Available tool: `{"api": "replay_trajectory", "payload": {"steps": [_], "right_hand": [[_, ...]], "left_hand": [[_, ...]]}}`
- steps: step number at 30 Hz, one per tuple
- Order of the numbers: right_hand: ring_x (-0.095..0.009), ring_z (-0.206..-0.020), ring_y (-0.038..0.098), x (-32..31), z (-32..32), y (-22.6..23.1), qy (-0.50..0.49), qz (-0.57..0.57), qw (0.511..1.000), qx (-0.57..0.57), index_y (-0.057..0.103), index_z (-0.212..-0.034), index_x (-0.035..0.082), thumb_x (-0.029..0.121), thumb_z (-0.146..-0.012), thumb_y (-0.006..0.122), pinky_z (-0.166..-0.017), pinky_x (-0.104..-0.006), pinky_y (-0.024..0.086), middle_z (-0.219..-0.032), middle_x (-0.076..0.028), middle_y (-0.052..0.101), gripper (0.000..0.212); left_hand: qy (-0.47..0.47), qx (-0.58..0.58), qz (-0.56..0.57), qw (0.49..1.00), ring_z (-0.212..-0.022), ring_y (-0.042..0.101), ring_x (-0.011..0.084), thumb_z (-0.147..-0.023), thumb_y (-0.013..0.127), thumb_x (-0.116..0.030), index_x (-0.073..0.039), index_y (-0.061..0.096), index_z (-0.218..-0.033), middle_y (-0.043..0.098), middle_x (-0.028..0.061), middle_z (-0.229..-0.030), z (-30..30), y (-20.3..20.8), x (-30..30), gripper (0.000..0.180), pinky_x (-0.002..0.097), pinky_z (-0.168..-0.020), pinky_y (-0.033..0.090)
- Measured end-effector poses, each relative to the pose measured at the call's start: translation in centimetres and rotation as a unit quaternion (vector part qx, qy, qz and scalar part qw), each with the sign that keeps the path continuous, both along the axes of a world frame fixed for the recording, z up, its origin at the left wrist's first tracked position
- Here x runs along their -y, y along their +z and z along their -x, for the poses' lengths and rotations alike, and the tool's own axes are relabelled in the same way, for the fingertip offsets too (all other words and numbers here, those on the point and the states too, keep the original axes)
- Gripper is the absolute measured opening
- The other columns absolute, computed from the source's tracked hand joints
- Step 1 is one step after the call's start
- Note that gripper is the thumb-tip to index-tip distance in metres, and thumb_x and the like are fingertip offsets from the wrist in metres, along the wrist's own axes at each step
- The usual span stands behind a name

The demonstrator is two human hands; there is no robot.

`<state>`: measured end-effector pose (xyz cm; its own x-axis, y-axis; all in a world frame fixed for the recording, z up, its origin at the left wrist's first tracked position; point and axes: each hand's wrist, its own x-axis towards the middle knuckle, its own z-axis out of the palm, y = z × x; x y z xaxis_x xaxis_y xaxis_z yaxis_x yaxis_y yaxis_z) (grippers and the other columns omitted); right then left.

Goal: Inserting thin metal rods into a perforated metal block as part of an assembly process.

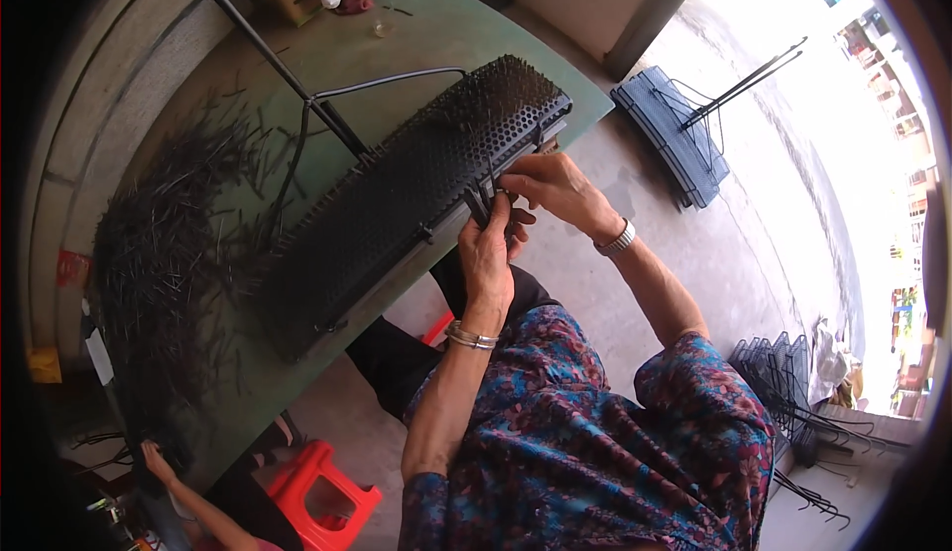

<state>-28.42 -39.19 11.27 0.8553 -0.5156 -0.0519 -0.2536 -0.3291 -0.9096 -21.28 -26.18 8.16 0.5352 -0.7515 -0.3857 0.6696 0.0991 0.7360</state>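
Observation:
A long black perforated metal panel (397, 194) lies slantwise on the green table, with thin dark pins (496, 80) standing up from its holes, thickest at the far end. My left hand (486, 256), with bangles on its wrist, is closed around several dark pins (481, 204) beside the panel's near edge. Close by, my right hand (563, 192), with a metal band on its wrist, has thumb and fingers pinched together at the tips of that bunch. What lies between the right fingertips is too small to make out.
A heap of loose dark pins (169, 234) covers the left of the green table (253, 407). A bent black rod frame (317, 100) rises behind the panel. Another person's hand (159, 462) is at lower left, near a red stool (317, 501). Grey panels (674, 134) stand on the floor.

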Motion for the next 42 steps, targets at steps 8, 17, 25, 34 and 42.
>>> {"api": "replay_trajectory", "payload": {"steps": [8, 17, 25, 34, 42], "right_hand": [[-0.009, -0.069, 0.058, 0.8, 0.6, 1.3, 0.011, -0.077, 0.997, -0.020, 0.066, -0.093, -0.003, 0.019, -0.092, 0.060, -0.061, -0.0250, 0.048, -0.073, -0.003, 0.063, 0.023], [-0.013, -0.074, 0.070, 5.4, 0.5, 2.3, -0.225, 0.109, 0.962, 0.108, 0.065, -0.098, -0.004, 0.014, -0.093, 0.060, -0.069, -0.0250, 0.055, -0.081, -0.009, 0.070, 0.020], [-0.012, -0.074, 0.071, 7.8, -1.1, -0.3, -0.284, 0.180, 0.927, 0.165, 0.065, -0.099, 0.000, 0.014, -0.092, 0.060, -0.063, -0.0223, 0.051, -0.078, -0.007, 0.072, 0.016], [-0.010, -0.070, 0.069, 7.1, -1.0, -0.5, -0.284, 0.231, 0.921, 0.129, 0.065, -0.098, 0.002, 0.015, -0.091, 0.061, -0.060, -0.0224, 0.049, -0.073, -0.007, 0.072, 0.015], [-0.029, -0.070, 0.066, 8.2, -2.2, -1.0, -0.223, 0.282, 0.930, 0.080, 0.067, -0.091, 0.004, 0.015, -0.087, 0.059, -0.065, -0.0367, 0.051, -0.076, -0.013, 0.068, 0.014]], "left_hand": [[-0.045, 0.031, -0.015, 0.998, -0.072, 0.065, 0.0110, -0.097, 0.057, -0.033, -0.006, 0.063, -0.098, 0.070, 0.0065, -0.086, 0.1, 0.5, 0.0, 0.028, 0.0227, -0.053, 0.040], [0.013, -0.024, -0.061, 0.998, -0.078, 0.067, 0.0143, -0.097, 0.055, -0.033, -0.006, 0.062, -0.104, 0.070, 0.0074, -0.090, -1.5, -1.3, -0.3, 0.029, 0.0270, -0.061, 0.049], [0.013, -0.068, -0.043, 0.997, -0.065, 0.059, 0.0104, -0.096, 0.059, -0.028, -0.003, 0.063, -0.104, 0.064, 0.0047, -0.079, -1.3, -1.4, 0.1, 0.026, 0.0220, -0.050, 0.041], [-0.002, -0.088, -0.018, 0.996, -0.053, 0.045, 0.0072, -0.097, 0.058, -0.026, 0.000, 0.061, -0.104, 0.053, 0.0017, -0.069, -1.4, -1.3, -0.2, 0.027, 0.0206, -0.045, 0.032], [-0.010, -0.098, 0.000, 0.995, -0.049, 0.033, 0.0045, -0.097, 0.057, -0.026, 0.000, 0.059, -0.106, 0.042, -0.0026, -0.062, -1.4, -1.2, -0.5, 0.027, 0.0204, -0.045, 0.025]]}}
